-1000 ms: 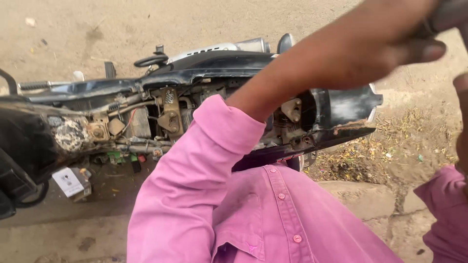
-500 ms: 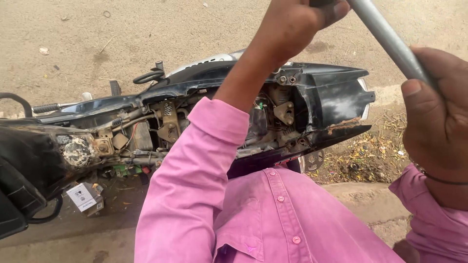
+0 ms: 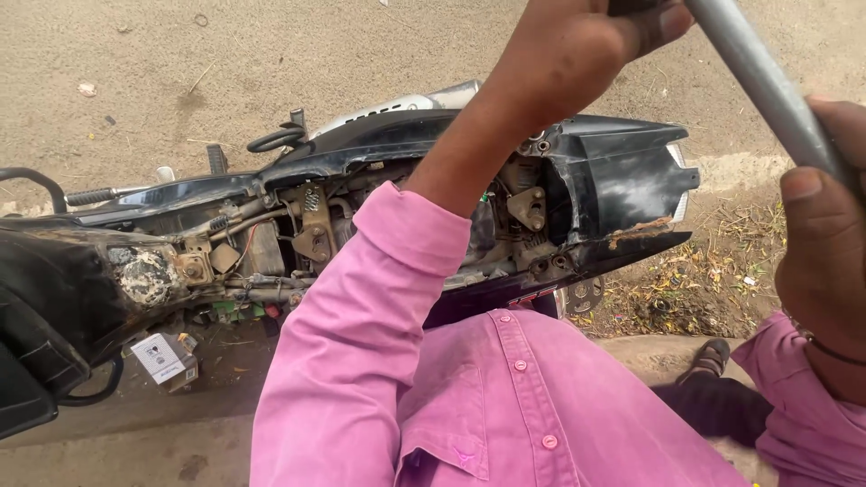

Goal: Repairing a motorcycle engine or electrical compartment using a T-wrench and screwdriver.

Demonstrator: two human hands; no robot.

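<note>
A grey metal pipe runs slanted across the upper right, close to the camera. My left hand is raised at the top centre and closed around its upper end. My right hand grips the same pipe lower down at the right edge. Both arms wear pink shirt sleeves. Below them lies a black motorcycle with its seat removed, so the frame, wiring and brackets are exposed. Its black tail section points right.
Sandy ground spreads beyond the motorcycle. A small white box lies on the ground under the frame at the left. Dry leaves and litter cover the ground by the tail. A sandalled foot shows at lower right.
My left hand has climbed from the right toward the top centre with the pipe. My right hand has come into view gripping the pipe lower down. The view has shifted slightly.
</note>
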